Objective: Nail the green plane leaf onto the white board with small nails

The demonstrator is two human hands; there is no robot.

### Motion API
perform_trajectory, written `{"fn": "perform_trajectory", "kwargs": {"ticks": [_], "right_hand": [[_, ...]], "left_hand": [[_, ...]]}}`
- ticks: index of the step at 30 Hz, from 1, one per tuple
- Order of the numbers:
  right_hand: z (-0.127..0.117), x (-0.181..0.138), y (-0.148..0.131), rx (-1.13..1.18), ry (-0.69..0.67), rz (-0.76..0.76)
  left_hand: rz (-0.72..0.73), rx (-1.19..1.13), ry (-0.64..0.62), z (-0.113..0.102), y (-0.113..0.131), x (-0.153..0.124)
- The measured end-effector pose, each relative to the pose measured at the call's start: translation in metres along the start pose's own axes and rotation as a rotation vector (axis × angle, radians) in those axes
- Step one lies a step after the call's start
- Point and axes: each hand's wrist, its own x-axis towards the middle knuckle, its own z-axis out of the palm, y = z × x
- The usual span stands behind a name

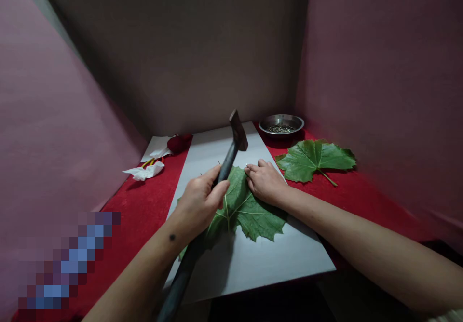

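My left hand is closed around the dark handle of a hammer, raised above the board with its rusty head up. A large green leaf lies on a white board, partly hidden under both hands. At its upper right edge my right hand pinches a small nail, only its shiny tip showing. Two more nails stick up along the leaf's far left side, close to my left hand.
A metal bowl of nails stands at the back right, with a second leaf before it on the red cloth. Back left are crumpled white tissue and a dark red object. Pink walls flank both sides.
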Motion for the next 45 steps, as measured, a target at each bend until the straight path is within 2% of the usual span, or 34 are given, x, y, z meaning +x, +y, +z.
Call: {"fn": "perform_trajectory", "kwargs": {"ticks": [4,10,12,16,19,28,35,40,45], "right_hand": [[-0.001,0.0,0.0,0.002,-0.005,0.003],[-0.001,0.0,-0.001,0.012,0.012,0.009],[0.0,-0.001,-0.001,0.012,0.013,0.004],[0.0,-0.001,0.0,0.011,0.022,-0.006],[0.002,-0.002,0.001,0.032,0.044,-0.004],[0.004,-0.005,0.003,0.134,0.119,0.008],[-0.002,-0.005,0.004,0.142,0.09,0.004],[-0.006,-0.006,0.008,0.123,0.057,-0.017],[-0.004,-0.01,0.012,0.095,0.105,-0.077]], "left_hand": [[0.035,-0.005,0.135,-0.007,0.01,-0.01],[-0.035,0.007,-0.07,0.008,-0.016,0.003],[-0.032,-0.03,-0.054,0.006,-0.016,0.002],[-0.036,-0.13,0.024,-0.009,0.0,-0.01],[-0.047,-0.243,0.031,-0.017,0.005,-0.015],[-0.174,-0.392,0.031,-0.015,-0.021,-0.024],[-0.21,-0.468,0.008,-0.015,-0.021,-0.036],[-0.228,-0.582,0.041,-0.015,-0.019,-0.046],[-0.227,-0.624,0.077,-0.016,-0.024,-0.053]]}}
